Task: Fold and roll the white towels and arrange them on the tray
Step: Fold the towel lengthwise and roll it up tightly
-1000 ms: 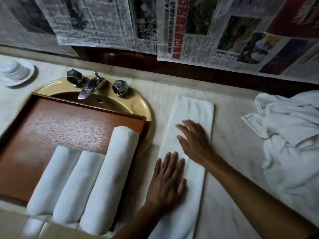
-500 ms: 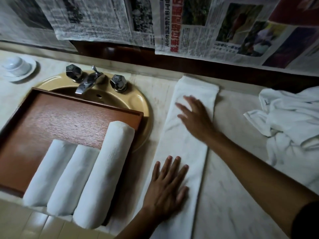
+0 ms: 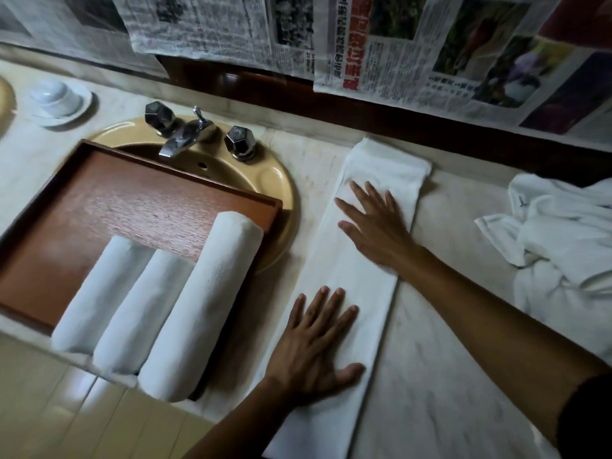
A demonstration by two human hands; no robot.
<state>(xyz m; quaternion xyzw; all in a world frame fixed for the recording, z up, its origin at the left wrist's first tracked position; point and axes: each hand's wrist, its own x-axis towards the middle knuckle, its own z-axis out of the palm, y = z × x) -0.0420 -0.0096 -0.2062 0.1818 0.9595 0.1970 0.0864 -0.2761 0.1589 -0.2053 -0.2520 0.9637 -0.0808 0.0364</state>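
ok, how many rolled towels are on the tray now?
3, side by side at the near end of the tray: left roll, middle roll, longer right roll. A folded towel lies unrolled under the left hand and right hand. None looks hidden.

Head view — close, down onto countertop (image 3: 430,376).

Rectangular brown wooden tray (image 3: 132,207) with low rim, lying flat, three rolled white terry towels (image 3: 145,313) side by side on its near right part, touching, long narrow folded white towel (image 3: 341,270) flat just right of the tray, crumpled heap of white towels (image 3: 563,240) well right of the tray.
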